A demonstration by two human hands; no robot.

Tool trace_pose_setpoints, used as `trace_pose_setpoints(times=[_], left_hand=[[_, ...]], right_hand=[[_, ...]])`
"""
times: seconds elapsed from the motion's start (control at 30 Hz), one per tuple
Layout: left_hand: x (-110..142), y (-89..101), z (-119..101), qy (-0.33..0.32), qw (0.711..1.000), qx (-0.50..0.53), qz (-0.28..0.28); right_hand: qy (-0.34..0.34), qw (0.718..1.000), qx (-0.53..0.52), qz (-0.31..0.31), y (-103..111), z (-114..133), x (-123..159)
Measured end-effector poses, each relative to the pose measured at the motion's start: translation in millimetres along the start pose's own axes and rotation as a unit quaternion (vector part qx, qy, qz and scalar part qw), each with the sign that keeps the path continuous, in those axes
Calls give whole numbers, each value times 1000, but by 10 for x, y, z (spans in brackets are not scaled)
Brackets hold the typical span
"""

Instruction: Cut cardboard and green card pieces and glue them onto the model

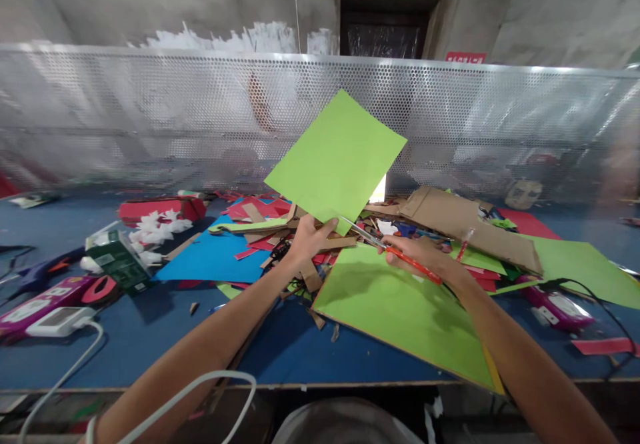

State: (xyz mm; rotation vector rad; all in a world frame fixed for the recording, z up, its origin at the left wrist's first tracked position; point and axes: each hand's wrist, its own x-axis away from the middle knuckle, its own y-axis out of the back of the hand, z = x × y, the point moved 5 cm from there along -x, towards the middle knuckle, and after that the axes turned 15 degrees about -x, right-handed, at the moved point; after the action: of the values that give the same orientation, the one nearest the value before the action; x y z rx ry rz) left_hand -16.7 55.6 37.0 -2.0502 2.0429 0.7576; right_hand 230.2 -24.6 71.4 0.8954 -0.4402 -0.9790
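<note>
A sheet of green paper stands raised and tilted in the middle of the head view, its lower corner pinched by my left hand. My right hand is closed round the orange handles of a pair of scissors. Their blades point left and reach the sheet's lower edge, close to my left fingers. Whether the blades are parted I cannot make out. Beneath my right hand lies a larger green sheet on a board. Scraps of red paper and cardboard are heaped behind both hands.
A blue sheet, a green box and a glue gun lie to the left. Cardboard covers scraps at the right. A perforated metal panel closes off the table's back. A white cable crosses my left forearm.
</note>
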Motion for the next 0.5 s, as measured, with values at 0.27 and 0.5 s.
trace_pose_setpoints(times=[0.27, 0.5], left_hand=[[-6, -11, 74, 20, 999, 27, -4], [14, 0, -12, -11, 1000, -10, 0]], right_hand=[[-19, 1000, -18, 10, -7, 18, -34], [-16, 1000, -16, 5, -7, 63, -27]])
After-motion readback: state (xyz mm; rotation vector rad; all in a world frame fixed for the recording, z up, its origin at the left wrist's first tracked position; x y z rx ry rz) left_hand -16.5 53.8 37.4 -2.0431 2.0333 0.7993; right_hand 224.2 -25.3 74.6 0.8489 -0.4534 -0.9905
